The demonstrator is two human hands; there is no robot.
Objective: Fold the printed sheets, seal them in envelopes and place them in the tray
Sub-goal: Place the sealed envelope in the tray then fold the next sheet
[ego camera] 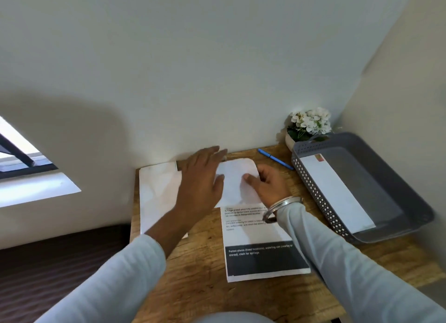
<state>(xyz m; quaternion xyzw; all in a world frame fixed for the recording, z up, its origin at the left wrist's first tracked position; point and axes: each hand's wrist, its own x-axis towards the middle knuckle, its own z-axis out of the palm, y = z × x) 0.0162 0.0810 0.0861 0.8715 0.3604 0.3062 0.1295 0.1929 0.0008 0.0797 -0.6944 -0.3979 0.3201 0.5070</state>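
Note:
A folded white sheet (pixel 235 180) lies at the far middle of the wooden desk (pixel 200 262). My right hand (pixel 268 186) pinches its right edge, thumb on top. My left hand (pixel 202 178) lies flat with spread fingers, its thumb on the sheet's left edge and the fingers reaching toward the wall. Just in front, a printed sheet (pixel 260 250) with a black band of text rests on the desk, partly under my right forearm. White envelopes (pixel 158 192) lie at the desk's left. A grey tray (pixel 386 173) on the right holds one white envelope (pixel 337 192).
A blue pen (pixel 275 158) lies near the wall between the folded sheet and the tray. A pot of white flowers (pixel 309 126) stands in the back right corner behind the tray. Walls close off the desk at the back and right. A window (pixel 21 158) is at the left.

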